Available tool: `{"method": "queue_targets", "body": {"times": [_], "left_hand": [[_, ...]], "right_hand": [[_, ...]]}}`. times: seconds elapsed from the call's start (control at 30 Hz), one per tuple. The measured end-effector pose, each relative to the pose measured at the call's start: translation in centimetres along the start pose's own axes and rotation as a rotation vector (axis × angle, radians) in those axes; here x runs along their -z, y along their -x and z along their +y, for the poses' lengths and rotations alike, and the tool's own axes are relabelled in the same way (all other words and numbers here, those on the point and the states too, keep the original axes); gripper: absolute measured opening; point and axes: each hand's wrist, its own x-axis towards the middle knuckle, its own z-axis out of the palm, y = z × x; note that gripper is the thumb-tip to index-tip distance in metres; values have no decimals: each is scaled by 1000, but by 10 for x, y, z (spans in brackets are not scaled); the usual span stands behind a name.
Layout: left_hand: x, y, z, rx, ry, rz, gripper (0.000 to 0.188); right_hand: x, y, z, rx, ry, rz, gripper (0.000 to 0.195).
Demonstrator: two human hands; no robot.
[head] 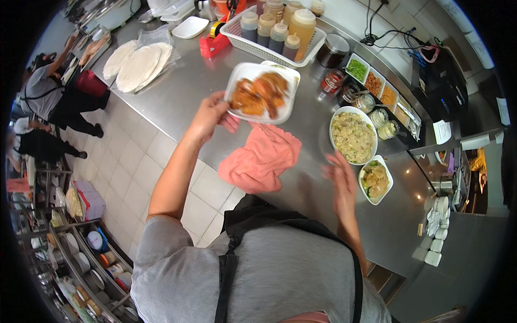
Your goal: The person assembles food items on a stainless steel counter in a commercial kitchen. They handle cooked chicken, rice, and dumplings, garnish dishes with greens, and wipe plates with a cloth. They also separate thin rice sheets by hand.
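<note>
My left hand (211, 117) grips the near left edge of a white square plate (288, 111), thumb at the rim and fingers below. Glazed brown pieces of cooked meat (258, 95) lie on this plate. Behind its far edge peeks another pale rim, mostly hidden. A crumpled pink cloth (262, 159) rests at the counter's front edge, just below the plate. My right hand (341, 181), slightly blurred, is empty with fingers apart. It is nearest to a white oval bowl of fried rice (352, 135) and a smaller white dish (375, 179) of pale food with greens.
On the steel counter (185, 89) are round white flatbreads or wrappers (139, 66), a red tape dispenser (214, 44) and a white basket (262, 52) of squeeze bottles. Topping jars (363, 103) and trays (373, 82) stand at right. Two people (44, 93) work at far left.
</note>
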Motion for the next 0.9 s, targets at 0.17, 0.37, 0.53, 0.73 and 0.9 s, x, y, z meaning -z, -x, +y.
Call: {"method": "queue_targets", "body": {"times": [0.17, 0.37, 0.53, 0.73, 0.9], "left_hand": [[-77, -3, 3, 116, -53, -361, 43], [-114, -117, -10, -312, -545, -341, 58], [-125, -252, -21, -527, -1028, 775, 69], [-154, -287, -39, -528, -1069, 974, 69], [-147, -263, -26, -1080, -722, 749, 49]], "right_hand": [[-35, -41, -24, -123, -704, -251, 68], [5, -41, -28, -24, -685, 22, 78], [16, -52, -39, 32, -581, 183, 84], [28, -66, -35, 42, -577, 211, 82], [34, -78, -35, 18, -609, 168, 79]]}}
